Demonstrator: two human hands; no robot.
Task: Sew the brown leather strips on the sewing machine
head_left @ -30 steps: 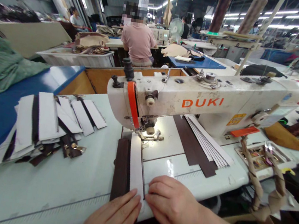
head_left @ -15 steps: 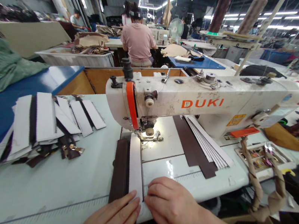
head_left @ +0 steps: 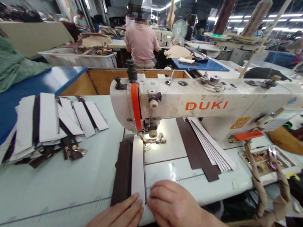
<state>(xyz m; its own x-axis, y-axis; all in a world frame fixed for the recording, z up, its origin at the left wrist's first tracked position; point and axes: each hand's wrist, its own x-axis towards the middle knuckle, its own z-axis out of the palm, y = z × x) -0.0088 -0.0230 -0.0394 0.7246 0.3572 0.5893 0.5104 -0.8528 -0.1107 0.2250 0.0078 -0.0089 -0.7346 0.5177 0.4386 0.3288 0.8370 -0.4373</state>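
A long white-faced strip (head_left: 138, 169) lies lengthwise under the sewing machine's presser foot (head_left: 147, 138), its far end at the needle area. Beside its left edge is a dark brown piece (head_left: 123, 174). My left hand (head_left: 117, 219) rests flat on the near end of the strip, fingers stretched out and close together. At the strip's right edge, my right hand (head_left: 172, 209) has its fingers curled together, the tips at the near corner. The thumb is largely hidden. The white sewing machine (head_left: 177, 98) spans the bench with its lamp lit.
Left on the bench (head_left: 76, 186) is a pile of white and brown strips (head_left: 49, 124) with metal hardware. Fanned white strips (head_left: 207, 143) and brown strips (head_left: 192, 147) lie under the machine arm. A parts tray (head_left: 269, 159) is on the right. Ahead sits a person in pink (head_left: 141, 43).
The whole view has shifted very slightly. Both hands and the strip hold nearly the same position.
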